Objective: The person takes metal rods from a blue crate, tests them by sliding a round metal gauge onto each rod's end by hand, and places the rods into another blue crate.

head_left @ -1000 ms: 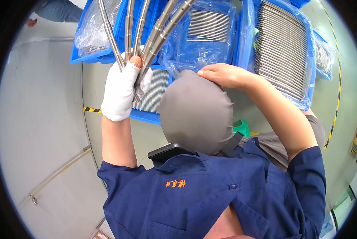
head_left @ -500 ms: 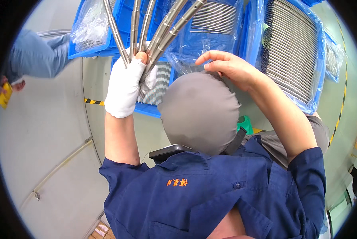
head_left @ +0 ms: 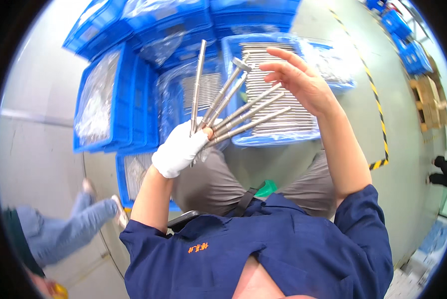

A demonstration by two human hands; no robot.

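Where the gloved left hand (head_left: 178,149) closes: around the lower ends of about six metal rods (head_left: 229,96), fingers wrapped snugly, thumb pressed over them, just left of the rod bin.
Rods in the fist: fanned out and tilted, several upper ends lying across the rod bin's left side in this view; one ends beside a disc-like piece (head_left: 242,65).
Bare right hand (head_left: 303,87): over the rod bin's right half, fingers loosely spread and slightly bent, nothing visible in their hold; contact with the rods below cannot be told.
Rod bin (head_left: 278,140): blue, lined with clear plastic, filled with metal rods laid side by side.
Lined bin (head_left: 169,87): left of the rod bin, blue, clear film inside, holding a smaller batch of rods.
Bagged crate (head_left: 139,107): farther left of the rod bin, blue, covered by crumpled clear plastic, contents blurred.
Low bin (head_left: 121,177): to the rod bin's lower left, partly hidden by the left forearm, with thin pieces inside.
Stacked crates (head_left: 256,19): beyond the rod bin, blue.
Clear bag (head_left: 333,65): right of the rod bin, around pale, glare-washed contents.
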